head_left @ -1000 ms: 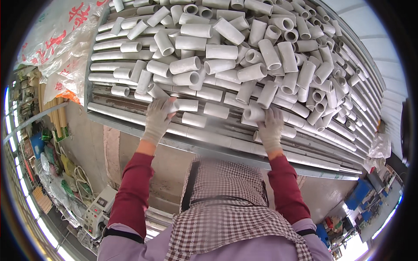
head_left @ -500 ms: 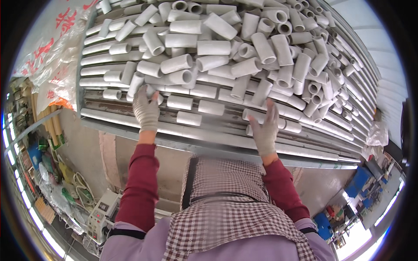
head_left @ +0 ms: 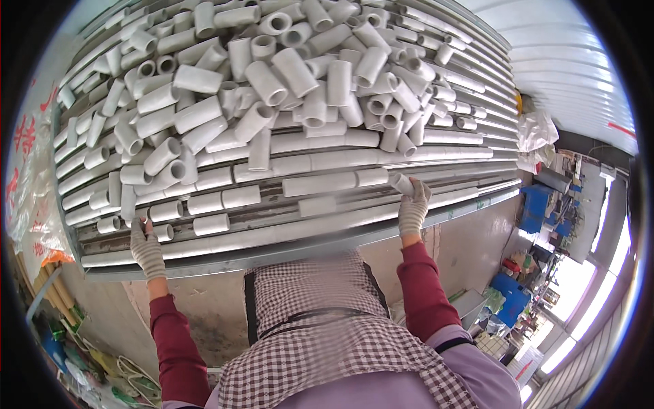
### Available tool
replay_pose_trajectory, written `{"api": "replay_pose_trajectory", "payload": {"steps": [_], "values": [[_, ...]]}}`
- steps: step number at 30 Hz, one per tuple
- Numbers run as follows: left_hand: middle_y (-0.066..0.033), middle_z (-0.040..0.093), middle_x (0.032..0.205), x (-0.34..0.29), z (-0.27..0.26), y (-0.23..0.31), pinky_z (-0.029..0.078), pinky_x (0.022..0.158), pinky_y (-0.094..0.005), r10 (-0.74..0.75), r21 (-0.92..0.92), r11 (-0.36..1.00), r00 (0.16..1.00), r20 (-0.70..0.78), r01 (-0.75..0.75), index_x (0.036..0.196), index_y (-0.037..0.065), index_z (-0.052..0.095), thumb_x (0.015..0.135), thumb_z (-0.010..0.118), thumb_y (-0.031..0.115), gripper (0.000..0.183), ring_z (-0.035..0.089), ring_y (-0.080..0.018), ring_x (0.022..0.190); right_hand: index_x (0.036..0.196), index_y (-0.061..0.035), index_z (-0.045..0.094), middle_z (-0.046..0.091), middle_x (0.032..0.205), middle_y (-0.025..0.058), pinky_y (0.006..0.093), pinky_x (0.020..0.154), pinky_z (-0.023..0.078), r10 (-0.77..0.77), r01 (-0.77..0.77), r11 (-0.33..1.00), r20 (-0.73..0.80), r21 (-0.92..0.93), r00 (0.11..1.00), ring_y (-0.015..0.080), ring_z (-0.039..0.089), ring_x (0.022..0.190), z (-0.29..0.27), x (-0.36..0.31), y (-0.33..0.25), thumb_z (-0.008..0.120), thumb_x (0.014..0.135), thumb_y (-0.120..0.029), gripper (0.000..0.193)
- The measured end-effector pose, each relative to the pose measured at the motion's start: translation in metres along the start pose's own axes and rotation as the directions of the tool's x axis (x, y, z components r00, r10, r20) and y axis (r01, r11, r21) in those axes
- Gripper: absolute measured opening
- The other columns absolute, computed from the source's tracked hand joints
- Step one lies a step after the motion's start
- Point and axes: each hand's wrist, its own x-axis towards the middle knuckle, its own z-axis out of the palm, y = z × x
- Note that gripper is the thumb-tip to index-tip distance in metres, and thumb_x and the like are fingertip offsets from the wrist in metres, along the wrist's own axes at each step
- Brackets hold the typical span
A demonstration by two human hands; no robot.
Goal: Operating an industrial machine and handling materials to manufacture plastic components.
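Many short, pale grey tubes (head_left: 197,78) lie heaped over rows of long grooves on a wide rack (head_left: 286,247). My right hand (head_left: 413,213), in a light knit glove with bare fingertips, grips one short tube (head_left: 400,183) at the right end of a front row. Far to the left, my left hand (head_left: 146,249), gloved alike, has its fingers stretched over the front grooves. Its fingertips are by the lower end of a leaning tube (head_left: 128,203), and another short tube (head_left: 163,232) is beside its thumb. Whether they touch is unclear.
Clear plastic sheeting (head_left: 42,218) hangs at the rack's left end. A crumpled plastic bag (head_left: 537,133) is at the right end. Blue bins (head_left: 509,294) and clutter stand on the floor to the right. Several wooden poles (head_left: 54,290) lean at the lower left.
The view has shifted to the right. My right hand has moved rightward along the front rows and closed on a short tube. My left hand has come down off the tube it was touching.
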Motion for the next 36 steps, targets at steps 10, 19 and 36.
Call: {"api": "replay_pose_trajectory", "payload": {"steps": [10, 19, 36], "values": [[-0.0124, 0.063, 0.101, -0.124, 0.112, 0.313, 0.051, 0.079, -0.0403, 0.727, -0.404, 0.668, 0.663, 0.179, -0.624, 0.106, 0.007, 0.058, 0.078, 0.065, 0.009, 0.029, 0.061, -0.0312, 0.090, 0.121, -0.0084, 0.053, 0.056, 0.116, 0.0157, 0.0397, 0.092, 0.045, -0.047, 0.047, 0.982, 0.003, -0.184, 0.999, 0.0354, 0.050, 0.112, -0.002, 0.075, -0.074, 0.072, 0.073, -0.017, 0.053], [-0.0241, 0.046, 0.130, -0.148, 0.235, 0.499, 0.052, 0.082, -0.0435, 0.426, 0.000, 0.893, 0.845, 0.324, -0.450, 0.134, 0.001, 0.037, 0.078, 0.069, 0.031, 0.072, 0.060, -0.0384, 0.100, 0.113, -0.0097, 0.062, 0.059, 0.112, 0.0122, 0.0335, 0.088, 0.047, -0.222, 0.180, 0.972, 0.349, 0.150, 0.910, 0.0310, 0.054, 0.107, -0.085, 0.093, 0.043, 0.071, 0.074, -0.009, 0.041], [-0.0192, 0.057, 0.114, -0.176, 0.213, 0.506, 0.049, 0.079, -0.0446, 0.438, -0.156, 0.888, 0.899, 0.004, -0.432, 0.109, 0.004, 0.055, 0.069, 0.071, 0.029, 0.049, 0.058, -0.0343, 0.098, 0.113, -0.0069, 0.056, 0.060, 0.108, 0.0137, 0.0421, 0.089, 0.044, -0.297, 0.339, 0.928, 0.242, -0.157, 0.924, 0.0313, 0.056, 0.103, -0.024, 0.199, -0.005, 0.078, 0.065, -0.027, 0.057]]}}
